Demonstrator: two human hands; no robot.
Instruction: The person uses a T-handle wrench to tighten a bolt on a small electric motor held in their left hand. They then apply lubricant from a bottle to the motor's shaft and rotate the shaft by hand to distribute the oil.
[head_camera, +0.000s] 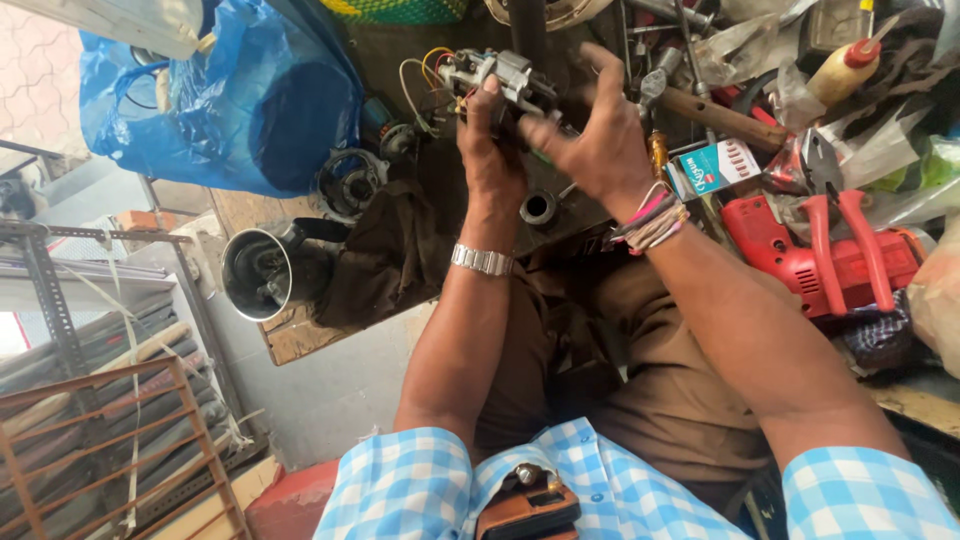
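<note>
My left hand (488, 140) is wrapped around a small grey motor assembly (500, 75) with yellow and orange wires (425, 75), holding it above a cluttered wooden workbench (290, 335). My right hand (590, 125) is just right of it, fingers spread and partly curled against the assembly; a thin green-handled tool seems to sit between the hands, mostly hidden. A metal watch is on my left wrist, coloured thread bands on my right.
A blue plastic bag (220, 100) lies at upper left. A steel jar (262, 272) and a dark cloth (385, 255) sit on the bench. At right are a red power drill (800, 255), red-handled pliers (835, 215), a hammer (715, 115) and a small box (715, 168).
</note>
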